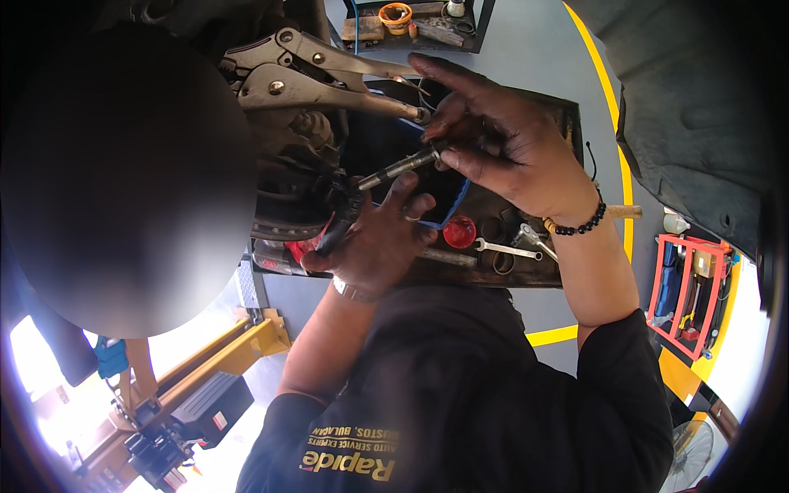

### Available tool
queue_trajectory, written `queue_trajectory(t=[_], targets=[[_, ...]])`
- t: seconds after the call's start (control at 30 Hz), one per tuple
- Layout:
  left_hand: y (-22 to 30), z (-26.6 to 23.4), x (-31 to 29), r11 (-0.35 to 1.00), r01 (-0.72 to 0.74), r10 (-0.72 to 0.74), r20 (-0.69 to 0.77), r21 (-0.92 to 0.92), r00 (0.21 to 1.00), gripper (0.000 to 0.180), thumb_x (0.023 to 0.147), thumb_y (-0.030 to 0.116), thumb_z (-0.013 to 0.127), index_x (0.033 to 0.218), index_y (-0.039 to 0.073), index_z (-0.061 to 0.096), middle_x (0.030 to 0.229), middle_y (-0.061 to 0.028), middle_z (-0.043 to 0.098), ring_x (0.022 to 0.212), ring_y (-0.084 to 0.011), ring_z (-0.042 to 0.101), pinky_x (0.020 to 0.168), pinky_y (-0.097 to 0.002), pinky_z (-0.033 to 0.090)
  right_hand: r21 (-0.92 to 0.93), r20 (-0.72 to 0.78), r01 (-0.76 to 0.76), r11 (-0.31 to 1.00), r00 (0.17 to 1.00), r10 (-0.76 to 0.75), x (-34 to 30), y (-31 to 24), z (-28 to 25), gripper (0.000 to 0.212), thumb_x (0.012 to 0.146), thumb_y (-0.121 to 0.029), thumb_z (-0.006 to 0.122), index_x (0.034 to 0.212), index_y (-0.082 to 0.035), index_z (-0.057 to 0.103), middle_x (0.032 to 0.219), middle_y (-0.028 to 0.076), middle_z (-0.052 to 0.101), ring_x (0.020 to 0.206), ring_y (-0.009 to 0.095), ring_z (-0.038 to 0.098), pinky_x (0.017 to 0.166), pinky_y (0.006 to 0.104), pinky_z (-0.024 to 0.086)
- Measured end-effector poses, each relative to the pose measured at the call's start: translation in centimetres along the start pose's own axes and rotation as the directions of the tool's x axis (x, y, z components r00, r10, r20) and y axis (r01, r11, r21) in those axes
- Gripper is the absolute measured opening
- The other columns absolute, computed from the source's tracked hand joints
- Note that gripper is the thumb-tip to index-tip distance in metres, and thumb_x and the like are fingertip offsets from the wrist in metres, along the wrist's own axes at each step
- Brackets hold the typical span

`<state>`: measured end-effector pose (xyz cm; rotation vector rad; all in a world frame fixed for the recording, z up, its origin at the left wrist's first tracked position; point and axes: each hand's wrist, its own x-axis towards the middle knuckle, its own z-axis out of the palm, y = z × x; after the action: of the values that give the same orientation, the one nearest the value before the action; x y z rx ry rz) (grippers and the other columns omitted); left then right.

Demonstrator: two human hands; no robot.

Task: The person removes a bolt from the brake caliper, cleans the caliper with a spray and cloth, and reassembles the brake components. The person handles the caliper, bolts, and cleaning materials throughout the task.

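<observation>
My right hand [505, 144], blackened with grease, pinches one end of a slim metal rod [400, 169] between thumb and fingers, its index finger stretched out. The rod slants down to the left, its other end at a dark, ribbed rubber-like part [349, 197] under the vehicle. My left hand [374, 242], also greasy, is beside that end with its fingers apart. Its contact with the dark part cannot be made out. Above both hands, locking pliers [316, 78] reach in from the left, their handles near my right fingers.
Below the hands lies a black tray with a blue rim [454, 212], on a dark bench. Near it are a red round lid [459, 232], a combination wrench [508, 249] and a socket tool [536, 238]. A large dark round shape [123, 189] blocks the left. A red rack [686, 296] stands right.
</observation>
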<state>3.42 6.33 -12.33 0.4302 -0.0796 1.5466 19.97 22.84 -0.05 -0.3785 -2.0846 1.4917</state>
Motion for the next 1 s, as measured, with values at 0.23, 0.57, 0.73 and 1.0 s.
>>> queue_trajectory(t=[0.23,0.57,0.73,1.0], targets=[[0.0,-0.8,0.2,1.000,0.007,-0.008,0.051,0.010,0.999,0.118,0.052,0.078,0.086,0.154,0.039,0.041,0.165,-0.0139,0.027,0.148,-0.0416,0.033,0.110,-0.0553,0.044,-0.045,0.039,0.123,0.991,0.992,-0.121,1.0,0.3,-0.6,0.075,0.090,0.005,0.068,0.157,-0.018,0.044,0.097,0.003,0.064,0.095,0.014,0.068,0.090,0.0309,0.056],[0.2,-1.7,1.1,0.999,0.026,-0.034,0.190,0.044,0.981,0.120,0.052,0.083,0.082,0.156,0.044,0.034,0.168,-0.0151,0.016,0.152,-0.0427,0.023,0.116,-0.0600,0.036,-0.008,0.085,0.024,1.000,0.996,-0.023,0.7,-0.3,-1.0,0.075,0.091,0.005,0.067,0.159,-0.010,0.039,0.104,0.003,0.062,0.093,0.010,0.060,0.083,0.0259,0.054],[0.4,-1.6,1.2,0.998,0.004,-0.013,0.149,0.058,0.989,0.120,0.051,0.078,0.086,0.154,0.037,0.040,0.164,-0.0180,0.026,0.149,-0.0434,0.029,0.112,-0.0581,0.041,-0.004,0.076,-0.027,1.000,0.997,0.027,0.3,-0.6,-0.8,0.074,0.090,0.006,0.066,0.158,-0.010,0.040,0.104,0.004,0.059,0.094,0.010,0.060,0.083,0.0256,0.054],[0.6,-1.9,1.3,0.997,0.039,-0.052,0.194,0.072,0.980,0.119,0.051,0.081,0.084,0.154,0.038,0.040,0.167,-0.0160,0.021,0.153,-0.0413,0.022,0.118,-0.0598,0.033,-0.008,0.020,-0.007,1.000,1.000,0.007,-0.1,-1.1,0.0,0.071,0.088,0.006,0.065,0.155,-0.009,0.045,0.102,0.003,0.059,0.097,0.012,0.060,0.087,0.0267,0.053]])
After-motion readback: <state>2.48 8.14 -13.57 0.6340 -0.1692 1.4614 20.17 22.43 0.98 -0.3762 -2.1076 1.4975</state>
